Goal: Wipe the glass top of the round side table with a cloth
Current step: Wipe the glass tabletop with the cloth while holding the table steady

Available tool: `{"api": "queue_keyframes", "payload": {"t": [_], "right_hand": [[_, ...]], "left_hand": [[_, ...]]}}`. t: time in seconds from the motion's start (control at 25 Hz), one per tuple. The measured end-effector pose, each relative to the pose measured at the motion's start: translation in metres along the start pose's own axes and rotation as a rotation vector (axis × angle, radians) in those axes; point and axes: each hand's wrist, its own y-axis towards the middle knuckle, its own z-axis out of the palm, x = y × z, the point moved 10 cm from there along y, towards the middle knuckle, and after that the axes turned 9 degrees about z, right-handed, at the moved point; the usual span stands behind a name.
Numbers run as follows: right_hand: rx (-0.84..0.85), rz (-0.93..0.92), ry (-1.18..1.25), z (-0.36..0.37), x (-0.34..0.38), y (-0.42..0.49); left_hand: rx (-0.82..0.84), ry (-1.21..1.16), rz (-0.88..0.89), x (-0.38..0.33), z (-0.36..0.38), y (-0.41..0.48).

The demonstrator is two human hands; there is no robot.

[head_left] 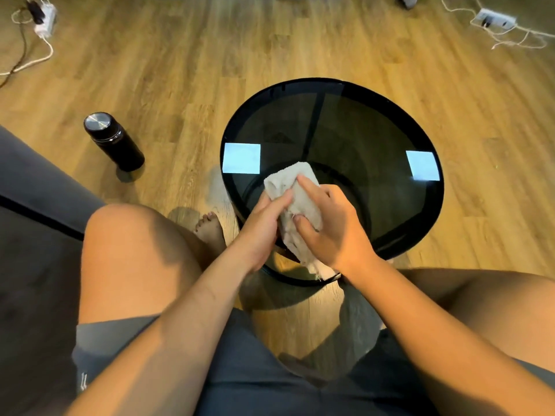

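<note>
- Here, on the wooden floor: a black flask with a steel lid, upright, lid on, contents hidden; well apart from the desk, to its left.
- Round desk with a black rim and a smoked glass top; black frame bars and a lower ring visible through the glass; two pale square reflections near its left and right edges.
- Pale cloth, bunched and folded, over the near part of the glass, its frayed tail hanging past the near rim.
- Left hand: grip closed on the cloth's left side, thumb lying along the top of it.
- Right hand: grip closed on the cloth from the right, thumb pressed into the fabric, index finger stretched out across the top.
- Whether the cloth touches the glass or is held just above it: cannot tell.
- Seated on a grey sofa, bare knees either side of the desk, one bare foot on the floor beside the desk's base.
- Far back, two white power strips with trailing cables on the floor, at upper left and upper right.
</note>
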Motion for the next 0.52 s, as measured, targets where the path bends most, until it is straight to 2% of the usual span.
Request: {"api": "queue_keyframes", "payload": {"t": [0.08,0.12,0.2,0.28,0.36,0.52], "right_hand": [[-0.013,0.113,-0.021,0.012,-0.015,0.013],[-0.015,0.138,-0.134,0.019,-0.020,0.017],[0.030,0.050,-0.459,0.046,-0.014,0.021],[0.054,-0.094,-0.636,0.064,-0.004,0.017],[0.061,-0.153,-0.686,0.077,0.000,0.021],[0.108,-0.161,-0.696,0.099,0.007,0.038]], "left_hand": [[-0.097,0.317,0.173,-0.024,-0.022,0.007],[-0.163,0.437,0.243,-0.035,-0.033,0.012],[-0.254,0.683,0.315,-0.045,-0.057,0.027],[-0.213,0.974,0.329,-0.044,-0.069,0.050],[-0.167,1.155,0.343,-0.043,-0.085,0.083],[-0.119,1.272,0.392,-0.050,-0.095,0.138]]}}
